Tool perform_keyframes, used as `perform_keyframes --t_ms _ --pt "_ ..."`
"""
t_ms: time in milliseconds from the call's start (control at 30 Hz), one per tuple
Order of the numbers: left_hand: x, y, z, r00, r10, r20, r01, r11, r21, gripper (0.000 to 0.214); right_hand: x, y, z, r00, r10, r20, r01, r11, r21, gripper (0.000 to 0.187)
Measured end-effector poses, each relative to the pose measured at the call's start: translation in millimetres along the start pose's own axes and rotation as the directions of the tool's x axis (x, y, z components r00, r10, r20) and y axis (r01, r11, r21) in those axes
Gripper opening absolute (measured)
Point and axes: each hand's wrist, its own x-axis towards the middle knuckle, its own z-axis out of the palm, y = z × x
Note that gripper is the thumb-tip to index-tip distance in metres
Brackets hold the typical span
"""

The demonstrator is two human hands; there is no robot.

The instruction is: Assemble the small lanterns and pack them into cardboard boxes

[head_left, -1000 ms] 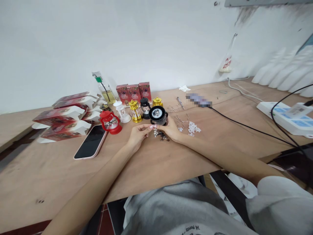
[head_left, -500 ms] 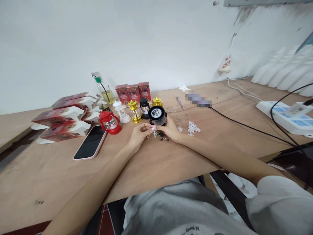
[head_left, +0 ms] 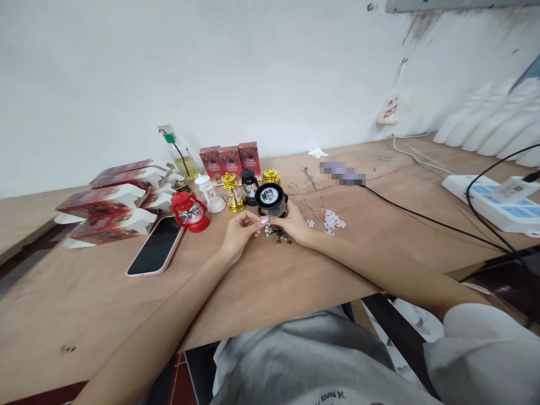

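My right hand grips a small black lantern, tipped so its round base with a metal battery bay faces me. My left hand is pinched, fingertips meeting the right hand's just under the lantern; what it pinches is too small to make out. A little pile of button batteries lies on the wooden table right below both hands. Small white tabs and bent wire handles lie just right of the hands.
Behind stand a red lantern, a white lantern, gold lanterns and red boxes. A phone and opened boxes lie left. An oil bottle, a screwdriver, a black cable and a power strip are right.
The black lantern and both hands have shifted very slightly left. The pinch under the lantern stays the same.
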Motion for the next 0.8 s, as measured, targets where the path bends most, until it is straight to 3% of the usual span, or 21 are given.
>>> perform_keyframes --t_ms 233,300,400,533,633,700,800 --pt "7 15 -11.3 0.953 0.152 -0.262 -0.171 0.984 -0.052 0.041 -2 2 1 0.999 -0.032 0.037 0.033 0.999 -0.028 0.056" --pt "7 20 -13.9 0.926 0.197 -0.322 -0.219 0.975 -0.032 0.040 -2 2 0 0.998 -0.056 0.038 0.058 0.997 -0.043 0.054" --pt "2 28 -12.4 0.854 0.383 -0.351 -0.362 0.923 0.127 0.031 -2 3 -1 0.988 -0.152 -0.001 0.151 0.985 -0.081 0.051" --pt "-13 37 -2.1 0.695 0.682 -0.227 -0.579 0.718 0.386 0.017 -3 0 -2 0.953 -0.303 0.017 0.302 0.941 -0.152 0.039" --pt "-23 40 5.0 0.565 0.821 -0.084 -0.684 0.523 0.508 0.008 -5 -4 -3 0.941 -0.334 0.062 0.339 0.919 -0.199 0.032" --pt "-28 40 7.5 0.521 0.854 0.009 -0.714 0.430 0.552 0.005 -7 -6 -4 0.939 -0.332 0.087 0.343 0.912 -0.224 0.030" --pt "-31 38 8.6 0.517 0.850 0.099 -0.715 0.365 0.596 0.005 -8 -8 -5 0.944 -0.314 0.102 0.329 0.912 -0.243 0.030"
